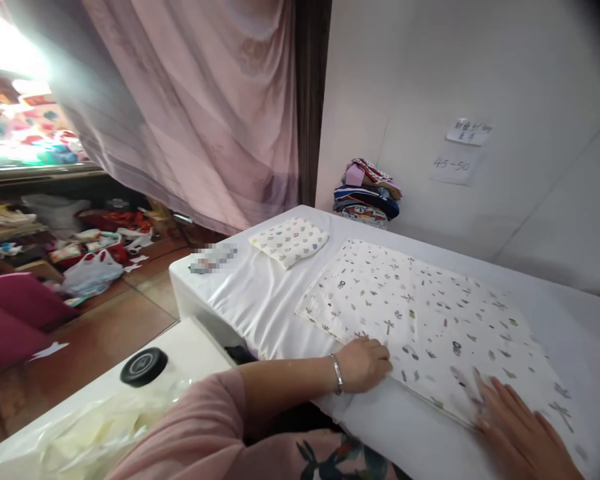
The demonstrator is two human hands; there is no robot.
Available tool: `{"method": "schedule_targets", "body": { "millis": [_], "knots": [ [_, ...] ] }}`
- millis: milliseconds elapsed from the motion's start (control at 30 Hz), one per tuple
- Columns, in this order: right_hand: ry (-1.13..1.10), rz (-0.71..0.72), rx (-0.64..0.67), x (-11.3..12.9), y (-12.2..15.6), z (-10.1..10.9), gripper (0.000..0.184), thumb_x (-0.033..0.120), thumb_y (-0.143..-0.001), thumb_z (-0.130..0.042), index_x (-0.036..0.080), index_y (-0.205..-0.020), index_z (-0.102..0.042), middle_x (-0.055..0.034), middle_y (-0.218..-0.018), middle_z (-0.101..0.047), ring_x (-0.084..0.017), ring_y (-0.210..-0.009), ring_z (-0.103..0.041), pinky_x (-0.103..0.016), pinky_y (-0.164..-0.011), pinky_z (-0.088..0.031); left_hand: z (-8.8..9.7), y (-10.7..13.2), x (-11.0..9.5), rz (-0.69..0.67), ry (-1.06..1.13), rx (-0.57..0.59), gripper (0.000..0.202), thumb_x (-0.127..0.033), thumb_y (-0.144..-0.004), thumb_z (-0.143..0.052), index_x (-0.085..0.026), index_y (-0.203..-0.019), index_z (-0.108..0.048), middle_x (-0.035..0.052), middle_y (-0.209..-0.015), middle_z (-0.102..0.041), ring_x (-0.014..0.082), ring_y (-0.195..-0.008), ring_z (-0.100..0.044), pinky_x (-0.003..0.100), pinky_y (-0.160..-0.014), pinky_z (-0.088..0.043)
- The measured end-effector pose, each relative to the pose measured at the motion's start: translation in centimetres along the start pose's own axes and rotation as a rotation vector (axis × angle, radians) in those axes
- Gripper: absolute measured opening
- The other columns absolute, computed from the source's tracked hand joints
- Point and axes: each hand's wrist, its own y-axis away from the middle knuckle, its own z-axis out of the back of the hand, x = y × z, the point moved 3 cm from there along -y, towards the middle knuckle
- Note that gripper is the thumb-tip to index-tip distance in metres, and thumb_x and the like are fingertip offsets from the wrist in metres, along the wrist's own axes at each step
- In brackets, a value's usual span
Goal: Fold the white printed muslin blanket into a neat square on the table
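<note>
The left hand [363, 365], a bracelet [337, 373] at its wrist, rests with curled fingers on the near edge of a printed sheet [430, 300] spread over the white worktop [260, 300]; whether it grips is unclear. The right hand [517, 423], slightly blurred, is at the same edge further right, fingers extended. A folded cloth [290, 241] lies apart at left; a fabric stack [366, 193] stands by the wall [410, 80], below and left of two paper notes [470, 131].
</note>
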Motion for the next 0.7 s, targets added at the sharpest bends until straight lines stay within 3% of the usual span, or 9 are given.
{"method": "schedule_targets", "body": {
  "millis": [133, 300, 433, 567, 700],
  "knots": [
    [0.002, 0.167, 0.081, 6.5, -3.6, 0.5, 0.056, 0.054, -0.085, -0.034, 0.037, -0.138, -0.028, 0.0026, -0.145, -0.024, -0.029, -0.131, -0.024, -0.054, -0.103, -0.029, 2.6, 3.5, 3.0, 0.231, 0.067, -0.054, 0.017, -0.027, -0.084, -0.048, -0.020, -0.096, -0.058, 0.0054, -0.101, -0.059, 0.0169, -0.094, -0.052, 0.030, -0.082, -0.039],
    [-0.067, 0.322, 0.166, 13.3, -7.0, 1.4, 0.056, 0.048, -0.088, -0.036, 0.031, -0.140, -0.024, -0.0008, -0.145, -0.023, -0.027, -0.131, -0.025, -0.052, -0.104, -0.029, 5.9, 8.8, 8.0, 0.745, 0.056, -0.197, 0.021, -0.026, -0.084, -0.046, -0.020, -0.098, -0.060, 0.0059, -0.103, -0.059, 0.0175, -0.095, -0.053, 0.030, -0.083, -0.041],
    [-0.136, 0.436, 0.181, 17.5, -9.0, 1.6, 0.054, 0.046, -0.089, -0.036, 0.031, -0.140, -0.023, -0.0012, -0.144, -0.025, -0.026, -0.132, -0.024, -0.051, -0.105, -0.028, 7.2, 11.7, 10.5, 1.100, 0.062, -0.248, 0.018, -0.028, -0.083, -0.048, -0.019, -0.088, -0.063, 0.0038, -0.094, -0.060, 0.0159, -0.087, -0.056, 0.027, -0.076, -0.042],
    [-0.160, 0.527, 0.173, 20.3, -9.5, 0.2, 0.053, 0.046, -0.089, -0.038, 0.030, -0.139, -0.028, -0.0037, -0.143, -0.030, -0.027, -0.130, -0.027, -0.052, -0.103, -0.029, 6.9, 11.9, 11.3, 1.226, 0.113, -0.215, 0.018, -0.034, -0.079, -0.052, -0.020, -0.079, -0.063, 0.0022, -0.086, -0.061, 0.0148, -0.078, -0.056, 0.025, -0.067, -0.039],
    [-0.136, 0.576, 0.082, 21.1, -8.9, -1.0, 0.054, 0.045, -0.089, -0.038, 0.027, -0.139, -0.029, -0.0051, -0.144, -0.027, -0.028, -0.131, -0.027, -0.052, -0.103, -0.028, 6.2, 11.3, 11.6, 1.260, 0.098, -0.168, 0.018, -0.037, -0.075, -0.056, -0.020, -0.077, -0.062, 0.0019, -0.083, -0.061, 0.0148, -0.075, -0.055, 0.024, -0.062, -0.036]
  ]
}}
